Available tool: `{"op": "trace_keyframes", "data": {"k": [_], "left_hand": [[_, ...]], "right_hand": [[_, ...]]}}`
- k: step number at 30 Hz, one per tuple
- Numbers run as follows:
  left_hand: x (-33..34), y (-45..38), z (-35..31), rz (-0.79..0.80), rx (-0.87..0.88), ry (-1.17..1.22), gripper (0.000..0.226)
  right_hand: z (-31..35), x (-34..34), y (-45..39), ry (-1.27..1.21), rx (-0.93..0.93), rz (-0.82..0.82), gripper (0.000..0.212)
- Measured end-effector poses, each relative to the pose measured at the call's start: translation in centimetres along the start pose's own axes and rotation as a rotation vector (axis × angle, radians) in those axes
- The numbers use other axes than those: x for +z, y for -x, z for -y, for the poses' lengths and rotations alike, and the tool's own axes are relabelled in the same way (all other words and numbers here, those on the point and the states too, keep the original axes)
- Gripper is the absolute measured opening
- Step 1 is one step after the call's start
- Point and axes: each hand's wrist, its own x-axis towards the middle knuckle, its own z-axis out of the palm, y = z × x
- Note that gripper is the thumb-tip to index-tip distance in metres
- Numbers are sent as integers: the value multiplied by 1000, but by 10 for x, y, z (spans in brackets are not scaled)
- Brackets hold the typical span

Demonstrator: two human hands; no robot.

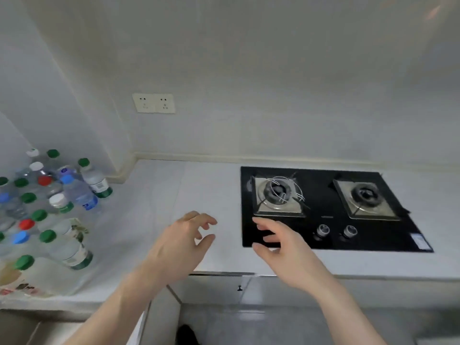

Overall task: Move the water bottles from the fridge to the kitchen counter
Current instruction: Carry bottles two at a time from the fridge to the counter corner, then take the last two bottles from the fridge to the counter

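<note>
Both your hands are empty — the left hand and right hand hover with fingers loosely curled over the kitchen counter. The water bottles stand crowded at its left end, so set the next one just right of them — clear of the stove.

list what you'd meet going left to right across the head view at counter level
Cluster of clear plastic water bottles with green, blue, red and white caps → left hand → right hand → left steel gas burner → right steel gas burner, both burners set in the black glass hob.
</note>
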Motion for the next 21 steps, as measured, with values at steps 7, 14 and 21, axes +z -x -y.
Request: {"op": "trace_keyframes", "data": {"k": [7,14,21], "left_hand": [[71,16,-129,115,286,63,27],[136,27,-256,281,612,39,29],[190,18,-369,420,870,50,28]], "right_hand": [[-69,-83,128,-73,124,-235,53],[-123,-153,253,-77,294,-509,52],[-165,-195,337,-60,469,-767,53]]}}
